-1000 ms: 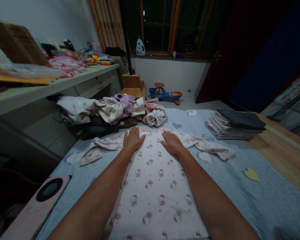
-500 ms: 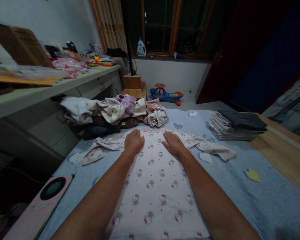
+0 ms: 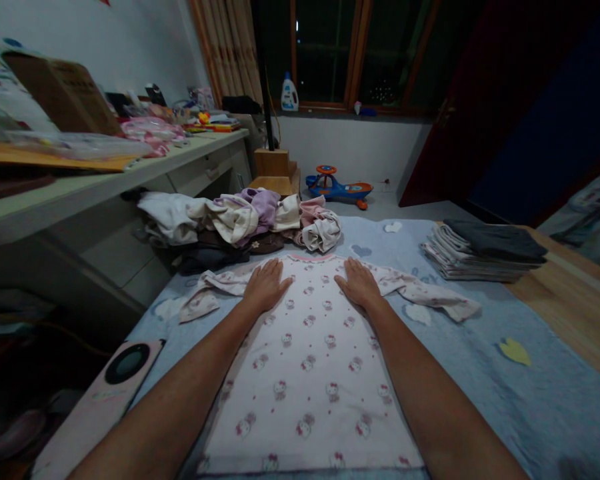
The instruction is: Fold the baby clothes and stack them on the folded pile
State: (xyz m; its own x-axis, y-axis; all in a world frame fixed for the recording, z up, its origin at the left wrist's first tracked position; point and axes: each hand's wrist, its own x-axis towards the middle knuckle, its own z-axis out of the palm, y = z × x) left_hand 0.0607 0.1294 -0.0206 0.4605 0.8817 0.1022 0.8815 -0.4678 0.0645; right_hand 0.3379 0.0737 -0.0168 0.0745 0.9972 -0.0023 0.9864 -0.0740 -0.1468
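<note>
On the blue bedsheet [image 3: 485,393], you have a white long-sleeved top [image 3: 307,380] with small pink cat prints, lying flat on its back side, with 2 sleeves spread out to the sides. Your left hand [image 3: 267,285] and your right hand [image 3: 359,285] are pressing on it near the collar, well apart, with palms down and fingers spread, pinching nothing. So far 1 stack of folded clothes [image 3: 483,252] lies at the right, but this top is not folded yet, and a loose heap of clothes [image 3: 240,223] waits behind it.
</note>
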